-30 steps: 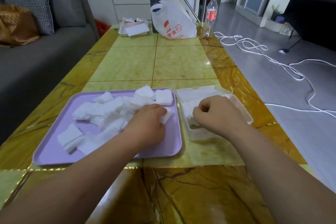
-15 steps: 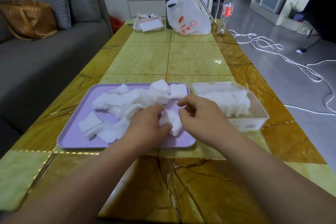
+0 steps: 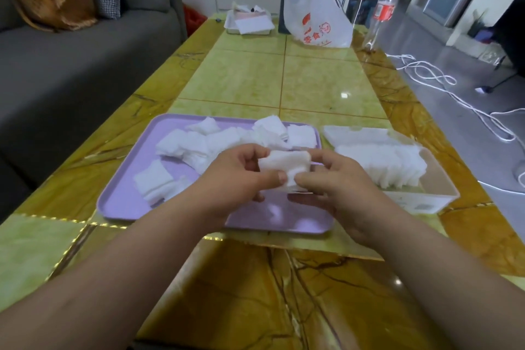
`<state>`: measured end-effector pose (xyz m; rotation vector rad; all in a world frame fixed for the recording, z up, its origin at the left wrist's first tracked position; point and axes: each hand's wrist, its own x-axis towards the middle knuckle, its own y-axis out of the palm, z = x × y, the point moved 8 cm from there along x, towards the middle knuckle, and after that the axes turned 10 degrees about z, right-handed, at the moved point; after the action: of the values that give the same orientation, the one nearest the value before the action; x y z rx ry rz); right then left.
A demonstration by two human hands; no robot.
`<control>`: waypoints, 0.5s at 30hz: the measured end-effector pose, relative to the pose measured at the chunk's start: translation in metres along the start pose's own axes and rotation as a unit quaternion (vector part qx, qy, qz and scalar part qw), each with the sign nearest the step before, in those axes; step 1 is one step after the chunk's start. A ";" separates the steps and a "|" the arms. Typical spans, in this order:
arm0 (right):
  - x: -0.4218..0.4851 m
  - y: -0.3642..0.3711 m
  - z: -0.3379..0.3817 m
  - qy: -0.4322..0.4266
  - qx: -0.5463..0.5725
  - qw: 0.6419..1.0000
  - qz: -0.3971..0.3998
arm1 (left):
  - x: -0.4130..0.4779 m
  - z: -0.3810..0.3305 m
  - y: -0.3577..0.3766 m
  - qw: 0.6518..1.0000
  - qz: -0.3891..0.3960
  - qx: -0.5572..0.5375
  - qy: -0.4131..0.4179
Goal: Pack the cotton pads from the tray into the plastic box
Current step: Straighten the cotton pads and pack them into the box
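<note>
Head view: left hand (image 3: 238, 179) and right hand (image 3: 329, 187) pinch, apparently, 1 pad stack (image 3: 284, 169), lower edge hidden.

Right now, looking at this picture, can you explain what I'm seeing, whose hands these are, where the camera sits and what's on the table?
There is no machine here. A person wears a camera on the head, so you look forward and down along both forearms. The left hand and right hand together pinch a small stack of cotton pads above the purple tray, which holds more loose pads. To the right stands the plastic box, already partly filled with a row of pads. All this sits on a yellow-green table. At its far end are a white plastic bag and a bottle.
</note>
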<state>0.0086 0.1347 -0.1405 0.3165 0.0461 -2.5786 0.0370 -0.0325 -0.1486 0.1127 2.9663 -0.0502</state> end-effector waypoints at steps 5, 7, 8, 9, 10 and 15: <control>0.003 0.001 -0.005 0.005 0.074 0.997 -0.002 | -0.001 -0.004 -0.002 0.999 -0.025 -0.013 0.023; 0.003 0.000 -0.008 0.010 0.086 0.996 -0.015 | -0.002 -0.006 -0.007 0.997 -0.064 0.012 0.038; 0.002 0.000 -0.008 0.010 0.088 0.996 -0.016 | -0.002 -0.007 -0.010 0.996 -0.078 0.020 0.043; 0.002 0.001 -0.008 0.008 0.090 0.996 -0.011 | -0.003 -0.008 -0.010 0.995 -0.087 0.022 0.048; 0.002 0.003 -0.007 0.006 0.096 0.995 -0.003 | -0.004 -0.009 -0.011 0.994 -0.093 0.020 0.051; -0.001 0.004 -0.006 0.004 0.135 0.991 0.008 | -0.006 -0.014 -0.012 0.990 -0.117 0.046 0.059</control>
<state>0.0131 0.1321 -0.1459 0.4254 -0.3030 -2.5672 0.0394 -0.0439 -0.1339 -0.2283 3.0786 -0.2181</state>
